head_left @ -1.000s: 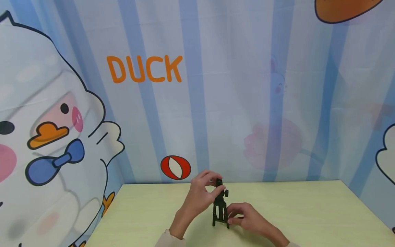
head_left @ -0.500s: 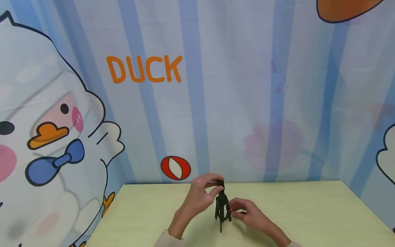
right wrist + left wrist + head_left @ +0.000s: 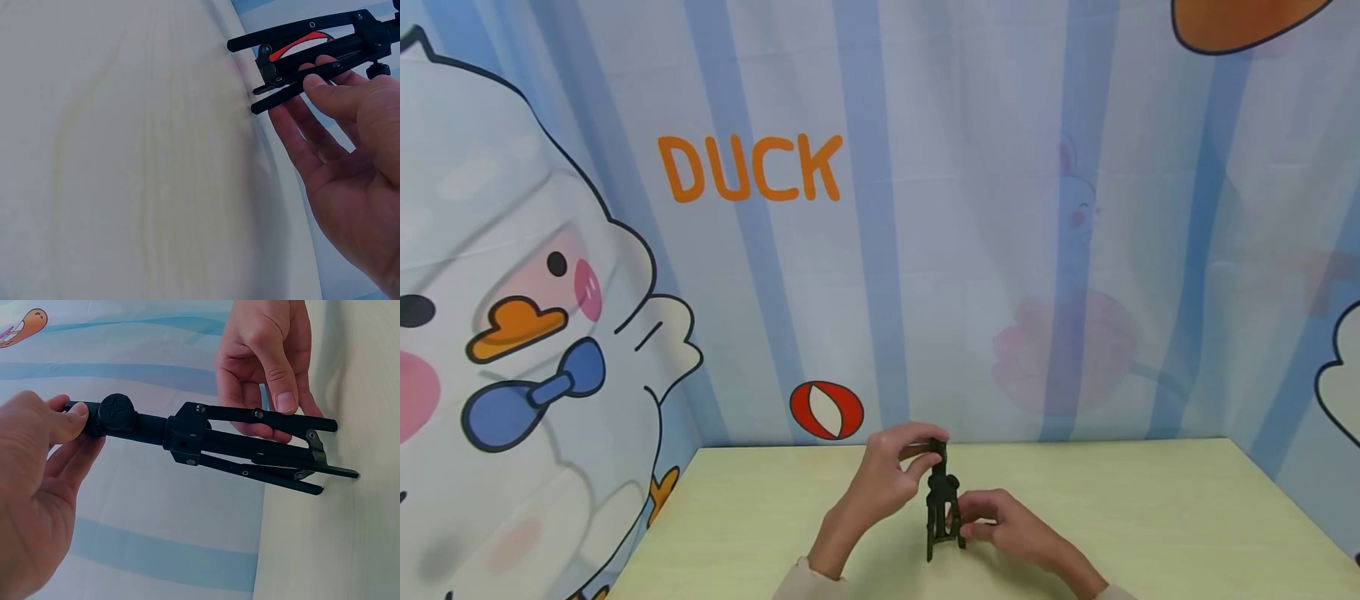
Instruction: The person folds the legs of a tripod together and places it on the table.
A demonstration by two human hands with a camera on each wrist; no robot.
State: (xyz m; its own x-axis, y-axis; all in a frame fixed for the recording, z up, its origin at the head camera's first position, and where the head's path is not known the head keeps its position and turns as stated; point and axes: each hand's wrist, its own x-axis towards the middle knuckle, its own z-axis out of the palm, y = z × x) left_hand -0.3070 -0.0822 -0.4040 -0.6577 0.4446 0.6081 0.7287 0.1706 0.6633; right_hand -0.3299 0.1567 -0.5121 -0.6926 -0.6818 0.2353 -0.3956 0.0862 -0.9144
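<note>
A small black tripod (image 3: 942, 500) stands upright near the middle of the table, its legs folded fairly close together. My left hand (image 3: 887, 477) pinches its top between thumb and fingers. Lower down, my right hand (image 3: 1011, 529) holds one leg from the right side. The left wrist view shows a round knob (image 3: 117, 412) just below the left fingertips, and braces joining the legs near their feet. In the right wrist view, the right thumb lies on the near leg (image 3: 290, 94) with fingers behind it; a small side screw (image 3: 378, 69) sits higher up.
The pale yellow table (image 3: 1150, 508) runs back to a blue striped curtain (image 3: 970, 250). Cartoon prints cover the curtain, including a large white duck (image 3: 512, 192) at the left and a red and white ball (image 3: 827, 409).
The tripod has turned about its upright axis and shifted slightly right. The left hand keeps its grip on top; the right hand drew a little off the legs, then came back onto one.
</note>
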